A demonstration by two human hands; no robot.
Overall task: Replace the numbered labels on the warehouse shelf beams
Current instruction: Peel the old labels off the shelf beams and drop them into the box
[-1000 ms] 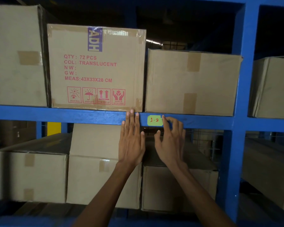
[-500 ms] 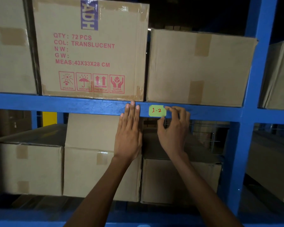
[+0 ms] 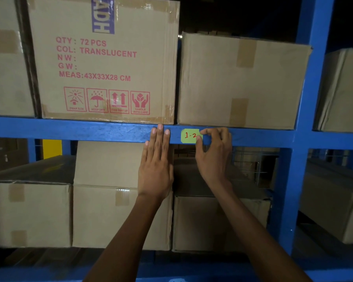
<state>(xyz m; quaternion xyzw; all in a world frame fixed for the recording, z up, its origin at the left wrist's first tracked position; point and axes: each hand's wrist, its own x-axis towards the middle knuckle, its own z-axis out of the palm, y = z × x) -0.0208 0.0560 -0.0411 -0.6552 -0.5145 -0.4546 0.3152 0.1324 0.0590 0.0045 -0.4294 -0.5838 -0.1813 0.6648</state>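
Observation:
A small green label (image 3: pixel 189 135) marked "1-2" in red sticks on the front of the blue shelf beam (image 3: pixel 90 130). My right hand (image 3: pixel 214 155) pinches the label's right edge between thumb and forefinger. My left hand (image 3: pixel 156 159) lies flat, fingers together and pointing up, its fingertips pressed on the beam just left of the label.
Cardboard boxes fill the shelf above the beam, among them a printed one (image 3: pixel 104 60) and a plain one (image 3: pixel 238 82). More boxes (image 3: pixel 118 216) sit on the shelf below. A blue upright post (image 3: pixel 293 159) stands to the right.
The view has closed in on the beam. My right thumb and forefinger have drawn together onto the label's right edge. My left hand stays flat on the beam.

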